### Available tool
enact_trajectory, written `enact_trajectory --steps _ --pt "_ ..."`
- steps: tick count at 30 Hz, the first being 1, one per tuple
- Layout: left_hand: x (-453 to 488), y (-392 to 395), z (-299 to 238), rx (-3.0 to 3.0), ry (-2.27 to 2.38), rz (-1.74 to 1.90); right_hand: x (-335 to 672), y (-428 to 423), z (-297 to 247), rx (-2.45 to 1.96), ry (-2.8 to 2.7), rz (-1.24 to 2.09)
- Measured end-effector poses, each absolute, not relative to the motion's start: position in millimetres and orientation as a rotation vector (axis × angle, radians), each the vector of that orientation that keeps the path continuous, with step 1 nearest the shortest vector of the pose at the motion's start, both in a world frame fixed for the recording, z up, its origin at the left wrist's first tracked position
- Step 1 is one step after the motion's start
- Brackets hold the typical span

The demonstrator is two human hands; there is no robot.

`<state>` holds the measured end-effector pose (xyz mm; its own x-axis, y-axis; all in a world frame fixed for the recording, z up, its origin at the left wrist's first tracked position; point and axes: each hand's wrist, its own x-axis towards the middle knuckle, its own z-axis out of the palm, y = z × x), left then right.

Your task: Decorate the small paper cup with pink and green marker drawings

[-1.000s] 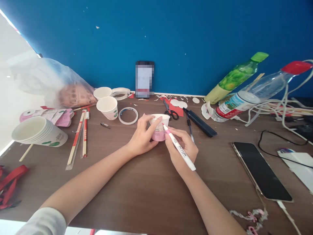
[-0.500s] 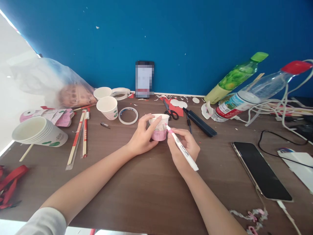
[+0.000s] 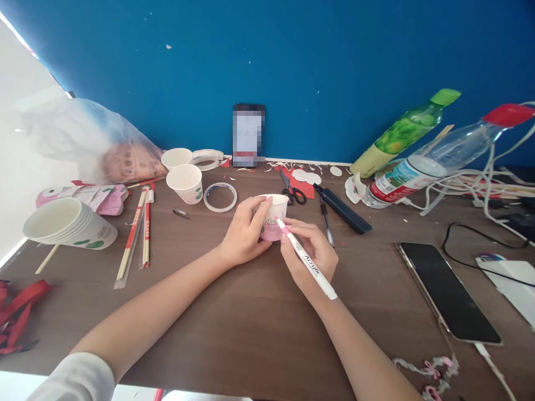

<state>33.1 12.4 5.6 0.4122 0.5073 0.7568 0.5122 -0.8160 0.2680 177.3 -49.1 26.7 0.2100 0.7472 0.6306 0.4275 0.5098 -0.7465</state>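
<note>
A white paper cup (image 3: 277, 207), coloured pink around its lower part, stands near the middle of the table. My left hand (image 3: 246, 233) is closed around its left side, fingers near the rim and thumb low by the base. My right hand (image 3: 311, 253) grips a white acrylic marker (image 3: 311, 266) with a pink collar. The marker's pink tip rests at or just in front of the cup's side, above the pink band. Scissors (image 3: 295, 192) with black handles lie behind the cup on red paper.
Paper cups (image 3: 184, 184) and a roll of tape (image 3: 220, 197) sit to the left, with stacked cups (image 3: 69, 225) and wrapped chopsticks (image 3: 132, 236) farther over. A phone (image 3: 248, 135) leans on the blue wall. Bottles (image 3: 405, 178), a black case (image 3: 343, 209) and another phone (image 3: 447, 292) occupy the right.
The marker tip has shifted left and slightly down, from the cup's right edge onto its front. The cup appears turned, with a differently patterned side facing me.
</note>
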Motion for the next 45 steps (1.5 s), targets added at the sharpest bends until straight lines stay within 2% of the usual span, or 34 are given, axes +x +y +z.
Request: enact_trajectory --steps 35,45 --pt "33.4 13.4 6.5 -2.654 -0.906 -1.404 181.1 -47.0 24.9 -1.203 -1.304 0.317" --pt "32.6 13.9 3.2 -2.711 -0.985 -1.403 176.8 -50.2 40.4 -1.226 -1.23 0.446"
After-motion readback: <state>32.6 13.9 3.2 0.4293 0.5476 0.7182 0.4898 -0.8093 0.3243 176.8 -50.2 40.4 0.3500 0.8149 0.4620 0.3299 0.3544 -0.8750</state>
